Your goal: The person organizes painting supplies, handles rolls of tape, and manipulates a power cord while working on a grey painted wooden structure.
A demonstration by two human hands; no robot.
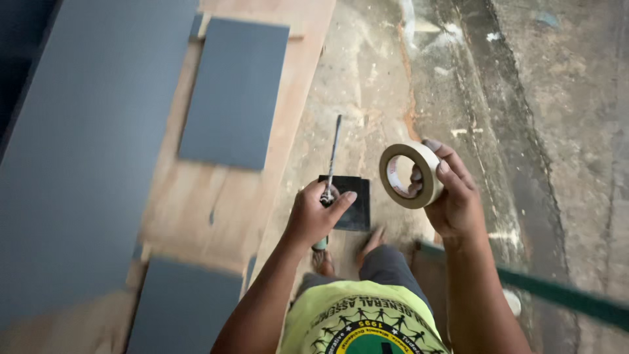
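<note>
Standing over the floor, a tool in one hand and a tape roll in the other.

Head view: the left hand point(316, 218) is closed in a fist around a slim metal-shafted screwdriver with a green-tipped handle point(331, 172), thumb laid along it, shaft pointing away from the body; a small dark square plate point(354, 208) shows just behind that fist, though whether it is also held cannot be told. The right hand point(452, 196) pinches a beige roll of masking tape point(411, 175) upright, fingers curled over its rim and through its core. To the left lie grey rectangular panels point(234, 92) on a plywood worktop point(203, 203); rough concrete floor point(524, 131) lies to the right. Both items seem merely carried; using the tape would likely need one hand freed first.
</note>
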